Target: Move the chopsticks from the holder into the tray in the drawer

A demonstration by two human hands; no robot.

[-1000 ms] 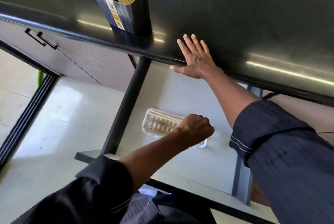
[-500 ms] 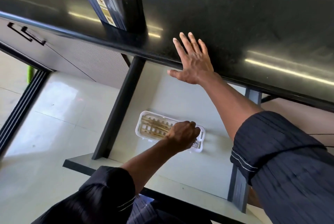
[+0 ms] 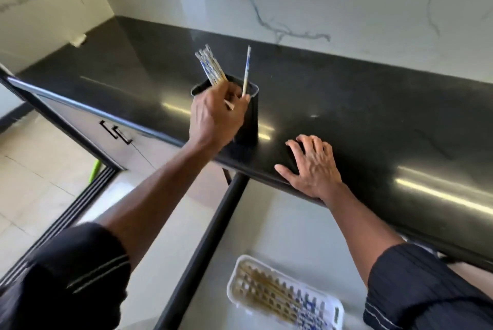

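Note:
A black holder (image 3: 246, 127) stands on the dark countertop near its front edge. My left hand (image 3: 216, 116) is at the holder's mouth, fingers closed around a bundle of chopsticks (image 3: 210, 67) with blue-and-white tops; a pale tip pokes out beside my fingers. A single chopstick (image 3: 246, 71) leans alone at the holder's right side. My right hand (image 3: 312, 165) lies flat, fingers spread, on the countertop's front edge. Below, in the open drawer, a white slotted tray (image 3: 282, 293) holds several chopsticks lying lengthwise.
The black countertop (image 3: 373, 105) runs back to a white marble wall. The open drawer's pale floor (image 3: 293, 223) has a black side rail (image 3: 210, 239) on its left. Cabinet doors with black handles (image 3: 116, 131) are further left, over a tiled floor.
My left hand has risen from the tray in the drawer up to the holder and closed on a bundle of chopsticks. The view has tilted upward. My right hand stays on the counter edge.

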